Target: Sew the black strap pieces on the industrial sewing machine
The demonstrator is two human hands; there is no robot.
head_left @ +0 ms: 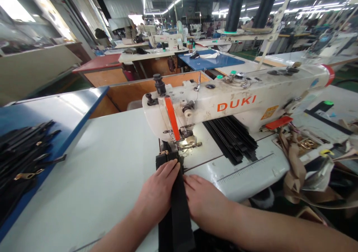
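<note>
A black strap [175, 211] with a small brass ring at its far end runs from the table's near edge up under the presser foot [188, 143] of a white DUKI sewing machine [237, 101]. My left hand [159, 192] lies flat on the strap's left side, fingers stretched toward the needle. My right hand [205, 201] lies flat against the strap's right edge, fingers extended. Both hands press on the strap without gripping it.
A pile of black straps with brass clips [22, 155] lies on a blue tray at the left. More black strips [232, 138] lie under the machine arm. Brown paper and brass hardware [303, 151] clutter the right. Thread cones [235, 8] stand behind. Other sewing stations fill the background.
</note>
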